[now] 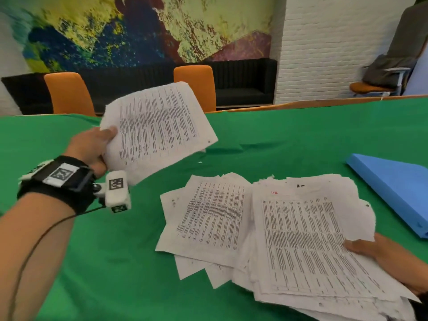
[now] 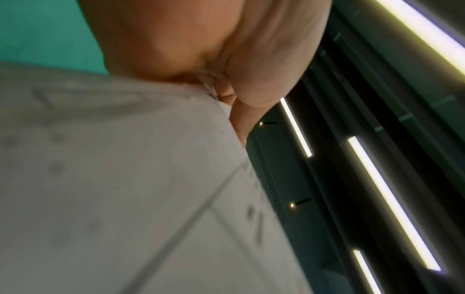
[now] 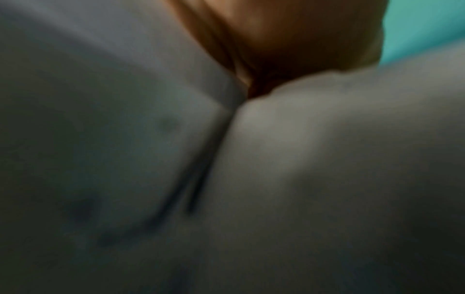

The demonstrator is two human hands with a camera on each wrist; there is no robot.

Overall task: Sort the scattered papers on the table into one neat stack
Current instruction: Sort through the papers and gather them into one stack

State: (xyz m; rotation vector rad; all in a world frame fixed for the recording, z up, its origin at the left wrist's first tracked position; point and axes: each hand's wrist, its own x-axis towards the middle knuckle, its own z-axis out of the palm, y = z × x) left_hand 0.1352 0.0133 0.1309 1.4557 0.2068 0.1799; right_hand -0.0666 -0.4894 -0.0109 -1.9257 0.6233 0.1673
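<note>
Green table (image 1: 278,140) bears printed papers (image 1: 289,239) (ragged-edged, loosely fanned).

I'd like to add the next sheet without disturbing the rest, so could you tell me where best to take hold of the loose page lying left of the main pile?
Probably by its left edge, coming from the left over the green cloth. The loose page has that edge free, while its right side runs under the main pile that the right hand pins. The left hand already holds a sheaf, so a thumb-and-finger pinch there seems easiest.
</note>
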